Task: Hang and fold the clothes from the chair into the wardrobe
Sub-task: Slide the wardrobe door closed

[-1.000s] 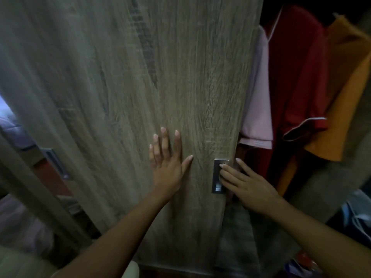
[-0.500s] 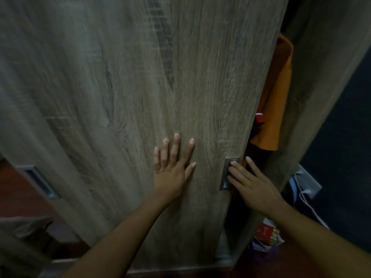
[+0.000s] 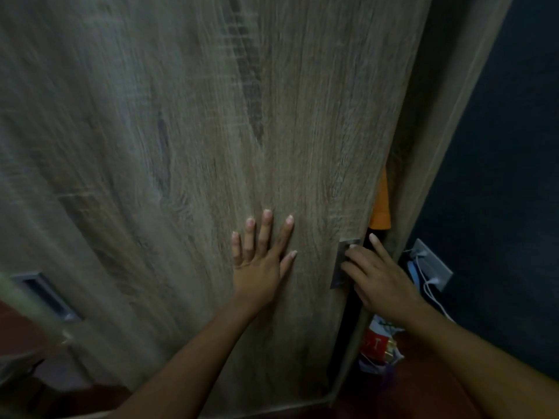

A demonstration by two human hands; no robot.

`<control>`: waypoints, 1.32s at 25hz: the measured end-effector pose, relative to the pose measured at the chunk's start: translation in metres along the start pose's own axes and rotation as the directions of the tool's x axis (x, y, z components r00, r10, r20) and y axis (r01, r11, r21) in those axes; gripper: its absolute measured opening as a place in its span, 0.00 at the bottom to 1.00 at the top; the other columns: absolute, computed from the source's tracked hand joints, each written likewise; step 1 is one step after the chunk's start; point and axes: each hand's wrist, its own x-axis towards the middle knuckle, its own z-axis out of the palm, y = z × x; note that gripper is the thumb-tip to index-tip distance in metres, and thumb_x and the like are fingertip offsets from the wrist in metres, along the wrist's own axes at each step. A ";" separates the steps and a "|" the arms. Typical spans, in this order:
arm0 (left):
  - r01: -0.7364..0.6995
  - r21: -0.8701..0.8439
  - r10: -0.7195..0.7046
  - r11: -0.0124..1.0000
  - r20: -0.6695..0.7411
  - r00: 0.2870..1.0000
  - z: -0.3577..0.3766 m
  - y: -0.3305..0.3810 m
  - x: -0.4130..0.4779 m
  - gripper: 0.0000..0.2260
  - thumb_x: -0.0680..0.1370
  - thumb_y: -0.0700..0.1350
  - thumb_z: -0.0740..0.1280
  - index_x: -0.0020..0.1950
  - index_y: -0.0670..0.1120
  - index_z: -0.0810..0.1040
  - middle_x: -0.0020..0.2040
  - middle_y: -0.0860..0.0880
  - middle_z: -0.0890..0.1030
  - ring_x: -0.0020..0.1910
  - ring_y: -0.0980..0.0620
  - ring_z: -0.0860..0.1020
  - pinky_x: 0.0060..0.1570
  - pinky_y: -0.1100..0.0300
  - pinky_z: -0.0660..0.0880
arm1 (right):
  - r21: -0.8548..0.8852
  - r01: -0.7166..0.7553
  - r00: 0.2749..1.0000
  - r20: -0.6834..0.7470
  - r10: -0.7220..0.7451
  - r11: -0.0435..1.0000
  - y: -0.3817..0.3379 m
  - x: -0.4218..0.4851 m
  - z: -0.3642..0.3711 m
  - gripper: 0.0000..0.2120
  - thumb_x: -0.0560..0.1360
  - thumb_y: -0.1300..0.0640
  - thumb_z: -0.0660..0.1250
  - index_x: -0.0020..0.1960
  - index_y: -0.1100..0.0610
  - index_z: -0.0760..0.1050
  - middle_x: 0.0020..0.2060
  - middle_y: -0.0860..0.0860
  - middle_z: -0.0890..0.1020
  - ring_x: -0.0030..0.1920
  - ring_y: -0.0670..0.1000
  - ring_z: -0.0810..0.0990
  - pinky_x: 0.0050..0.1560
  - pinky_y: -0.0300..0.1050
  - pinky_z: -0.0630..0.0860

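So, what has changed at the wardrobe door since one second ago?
The door slid right, nearly closing the gap: the pink and red clothes are hidden, only a strip of the orange garment shows. The left hand stays flat on the door; the right hand keeps its fingertips in the handle.

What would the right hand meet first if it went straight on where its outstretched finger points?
Probably the orange garment hanging in the gap past the wardrobe door, just above the right hand, whose other fingers hook the door handle; depth is unclear.
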 end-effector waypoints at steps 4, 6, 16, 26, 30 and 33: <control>0.003 -0.020 -0.003 1.000 0.016 1.000 0.001 0.006 0.001 0.32 0.78 0.64 0.56 0.77 0.56 0.47 0.77 0.48 0.35 0.75 0.45 0.32 0.71 0.45 0.37 | 0.619 -0.558 0.656 -0.080 0.751 0.553 -0.011 0.024 -0.021 0.16 0.77 0.52 0.59 0.61 0.60 0.69 0.59 0.55 0.68 0.57 0.50 0.70 0.57 0.51 0.72; 0.002 -0.003 -0.002 1.000 0.002 1.000 0.003 0.007 0.002 0.32 0.78 0.64 0.56 0.77 0.56 0.48 0.77 0.47 0.35 0.75 0.44 0.33 0.70 0.44 0.41 | 0.764 -0.600 0.497 0.122 0.859 0.239 -0.011 0.037 -0.023 0.25 0.78 0.51 0.62 0.71 0.58 0.60 0.67 0.54 0.62 0.62 0.48 0.68 0.61 0.47 0.70; -0.017 0.001 0.017 1.000 -0.022 1.000 0.004 0.008 0.005 0.34 0.77 0.65 0.56 0.78 0.55 0.46 0.77 0.46 0.35 0.75 0.44 0.32 0.70 0.44 0.36 | 0.787 -0.456 0.539 0.615 0.575 -0.415 0.021 0.070 -0.030 0.31 0.67 0.64 0.73 0.67 0.54 0.69 0.58 0.49 0.79 0.60 0.50 0.76 0.53 0.42 0.73; -0.015 0.014 0.016 1.000 -0.049 0.999 0.006 0.010 0.004 0.33 0.77 0.65 0.56 0.78 0.55 0.49 0.78 0.46 0.38 0.75 0.43 0.35 0.69 0.42 0.44 | 0.695 -0.691 0.555 0.334 0.762 0.199 0.000 0.038 -0.028 0.15 0.77 0.59 0.65 0.63 0.58 0.74 0.53 0.54 0.79 0.51 0.50 0.77 0.48 0.39 0.70; -0.012 0.005 0.012 1.000 -0.019 1.000 0.004 0.011 0.004 0.33 0.78 0.65 0.56 0.78 0.55 0.48 0.77 0.46 0.36 0.75 0.43 0.34 0.69 0.42 0.42 | 0.384 -0.439 0.860 -0.082 0.504 0.812 -0.004 0.010 -0.020 0.06 0.76 0.63 0.62 0.48 0.61 0.77 0.44 0.54 0.76 0.44 0.50 0.74 0.43 0.42 0.70; -0.008 -0.008 0.008 1.000 -0.001 1.000 0.004 0.011 0.004 0.33 0.78 0.65 0.56 0.78 0.55 0.47 0.77 0.46 0.35 0.75 0.43 0.33 0.70 0.42 0.40 | 0.057 -0.001 0.998 0.057 -0.002 0.998 -0.001 -0.001 -0.010 0.10 0.68 0.60 0.69 0.49 0.61 0.80 0.47 0.57 0.80 0.49 0.56 0.79 0.53 0.52 0.76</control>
